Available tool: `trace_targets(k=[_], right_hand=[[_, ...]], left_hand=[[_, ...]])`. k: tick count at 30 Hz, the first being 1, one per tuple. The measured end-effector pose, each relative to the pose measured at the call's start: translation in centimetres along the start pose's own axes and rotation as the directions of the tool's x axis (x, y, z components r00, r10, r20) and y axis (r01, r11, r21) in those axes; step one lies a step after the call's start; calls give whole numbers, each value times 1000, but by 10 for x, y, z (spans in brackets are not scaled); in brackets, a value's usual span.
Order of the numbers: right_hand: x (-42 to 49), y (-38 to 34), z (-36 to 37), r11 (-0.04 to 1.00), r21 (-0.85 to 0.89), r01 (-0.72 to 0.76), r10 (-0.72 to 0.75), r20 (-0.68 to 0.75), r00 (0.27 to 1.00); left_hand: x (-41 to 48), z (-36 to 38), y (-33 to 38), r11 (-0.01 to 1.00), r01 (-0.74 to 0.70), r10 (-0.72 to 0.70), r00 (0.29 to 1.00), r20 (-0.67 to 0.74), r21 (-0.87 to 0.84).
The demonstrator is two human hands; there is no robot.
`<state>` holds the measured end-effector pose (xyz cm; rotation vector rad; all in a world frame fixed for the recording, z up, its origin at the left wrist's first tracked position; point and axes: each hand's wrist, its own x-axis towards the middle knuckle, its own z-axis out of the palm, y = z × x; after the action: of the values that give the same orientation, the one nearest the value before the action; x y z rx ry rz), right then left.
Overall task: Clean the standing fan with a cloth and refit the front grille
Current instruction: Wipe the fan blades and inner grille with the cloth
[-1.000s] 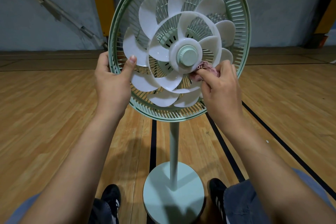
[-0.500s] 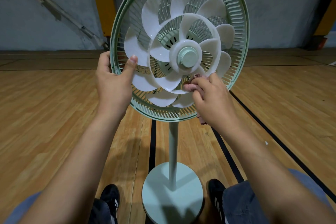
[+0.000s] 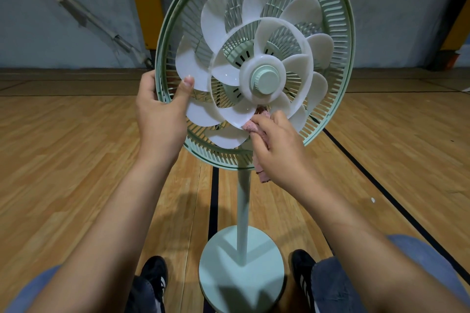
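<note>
A pale green standing fan stands in front of me with no front grille on it, so its white blades (image 3: 223,23) and green hub cap (image 3: 265,81) are bare. My left hand (image 3: 162,112) grips the left rim of the rear grille (image 3: 340,33), thumb lying on a blade. My right hand (image 3: 277,150) holds a pink cloth (image 3: 250,126) against a lower blade just under the hub. A tail of the cloth hangs below the hand. The front grille is not in view.
The fan's pole (image 3: 243,211) rises from a round base (image 3: 241,269) on a wooden floor with black lines. My two dark shoes (image 3: 152,279) flank the base. A grey wall and a yellow post (image 3: 147,0) stand behind.
My right hand has slid the cloth down and left, from beside the hub to a lower blade. The fan head has turned slightly. My left hand keeps its grip.
</note>
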<state>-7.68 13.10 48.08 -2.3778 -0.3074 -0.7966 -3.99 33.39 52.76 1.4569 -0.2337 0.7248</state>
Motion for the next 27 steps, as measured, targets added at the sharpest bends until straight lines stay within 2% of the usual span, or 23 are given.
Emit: trace_targets(k=[3,8,18,23,27], right_hand=[[2,7,-3,979,-200,42,-63,-98,993],[7,20,-13,939,-345,-14,-54,-188,981],[12,37,-33,931,-365,-30,-115,-370,922],[10,39,-31,925,-378,-24,-139,-396,908],[8,37,-26,943,-331,-39,-83,-344,935]], left_hand=[[1,-1,-1,1000,11,-11,1000,11,-13],[3,-1,-4,1000,6,-6,1000,21,-29],[4,-1,-5,998,48,-47,999,25,-49],[3,-1,-4,998,48,-46,998,34,-46],[3,-1,-3,999,37,-36,999,34,-34]])
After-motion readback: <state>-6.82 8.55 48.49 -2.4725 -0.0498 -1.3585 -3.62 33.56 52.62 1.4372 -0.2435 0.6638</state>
